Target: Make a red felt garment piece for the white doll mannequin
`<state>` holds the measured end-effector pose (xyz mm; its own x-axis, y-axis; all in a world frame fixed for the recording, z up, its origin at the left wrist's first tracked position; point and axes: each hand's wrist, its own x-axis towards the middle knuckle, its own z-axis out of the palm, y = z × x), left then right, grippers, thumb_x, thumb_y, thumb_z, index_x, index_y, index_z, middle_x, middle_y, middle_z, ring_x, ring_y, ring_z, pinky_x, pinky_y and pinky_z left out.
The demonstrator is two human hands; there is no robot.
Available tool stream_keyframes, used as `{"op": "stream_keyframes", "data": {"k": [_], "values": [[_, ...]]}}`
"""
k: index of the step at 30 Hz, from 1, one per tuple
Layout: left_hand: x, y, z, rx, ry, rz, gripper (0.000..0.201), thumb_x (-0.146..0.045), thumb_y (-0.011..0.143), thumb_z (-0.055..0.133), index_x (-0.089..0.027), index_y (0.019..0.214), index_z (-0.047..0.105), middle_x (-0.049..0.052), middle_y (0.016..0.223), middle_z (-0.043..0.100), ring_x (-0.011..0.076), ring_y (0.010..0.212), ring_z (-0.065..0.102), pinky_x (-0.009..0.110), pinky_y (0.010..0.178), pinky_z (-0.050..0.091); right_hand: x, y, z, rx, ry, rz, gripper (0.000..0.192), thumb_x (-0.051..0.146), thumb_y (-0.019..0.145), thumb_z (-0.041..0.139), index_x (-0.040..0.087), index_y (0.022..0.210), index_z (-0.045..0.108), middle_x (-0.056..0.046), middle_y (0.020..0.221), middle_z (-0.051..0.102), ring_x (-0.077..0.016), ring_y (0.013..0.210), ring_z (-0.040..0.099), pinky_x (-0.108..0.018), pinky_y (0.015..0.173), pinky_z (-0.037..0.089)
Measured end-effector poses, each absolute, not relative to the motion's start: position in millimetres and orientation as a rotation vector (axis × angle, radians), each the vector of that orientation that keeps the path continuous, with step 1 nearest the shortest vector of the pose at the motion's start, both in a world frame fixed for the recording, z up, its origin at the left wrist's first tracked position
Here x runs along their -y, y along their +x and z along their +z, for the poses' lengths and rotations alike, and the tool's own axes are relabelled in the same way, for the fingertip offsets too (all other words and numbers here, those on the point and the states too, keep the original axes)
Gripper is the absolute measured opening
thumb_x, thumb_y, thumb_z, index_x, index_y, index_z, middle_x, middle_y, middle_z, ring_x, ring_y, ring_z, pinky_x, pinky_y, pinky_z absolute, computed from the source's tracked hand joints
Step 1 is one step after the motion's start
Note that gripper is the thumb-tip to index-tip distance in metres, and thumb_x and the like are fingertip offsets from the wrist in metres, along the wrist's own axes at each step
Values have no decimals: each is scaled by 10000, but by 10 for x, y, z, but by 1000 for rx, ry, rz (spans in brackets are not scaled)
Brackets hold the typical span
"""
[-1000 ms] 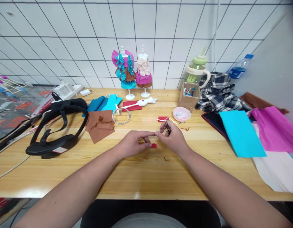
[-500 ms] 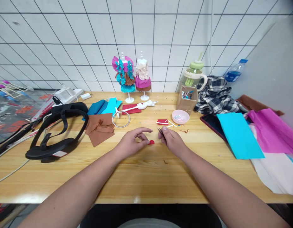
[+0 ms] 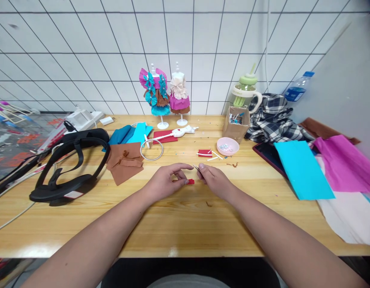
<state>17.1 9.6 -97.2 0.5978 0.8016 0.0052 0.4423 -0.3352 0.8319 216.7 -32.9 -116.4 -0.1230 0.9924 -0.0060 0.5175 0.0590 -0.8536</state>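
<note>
The small red piece [image 3: 190, 181] lies on the desk [image 3: 185, 224], pinned under the left hand's [image 3: 165, 182] fingertips; just right of that grip, the right hand [image 3: 213, 180] pinches thin tweezers [image 3: 196, 168]. A nudge could flick the piece away. Two dressed mannequins [image 3: 165, 94] stand behind, one pink dish [image 3: 228, 146].

Left hand [image 3: 165, 182] on red scrap [image 3: 190, 181], wooden table [image 3: 185, 224]

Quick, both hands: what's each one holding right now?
Left hand: fingers pinching a small red piece on the table.
Right hand: closed on thin tweezers.
</note>
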Motion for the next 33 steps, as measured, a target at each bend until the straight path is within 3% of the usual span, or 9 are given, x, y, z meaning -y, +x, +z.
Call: {"op": "stream_keyframes", "data": {"k": [27,33], "values": [[-118,167,-1007,-930,1989,530,376,-262,794,637,-229,1168,650,-14,778,691,144,749,644,274,783,483,311,2162,-1087,1833,-1609,892,424,454,981,262,219,672,433,15,616,478,-145,598,429,-265,603,301],[-137,173,-1011,-963,1987,532,411,-278,786,642,-217,1193,646,-10,755,693,145,729,640,278,784,491,331,2218,-1090,1777,-1623,882,368,494,980,263,231,887,504,22,672,515,-162,668,501,-267,644,364]]}}
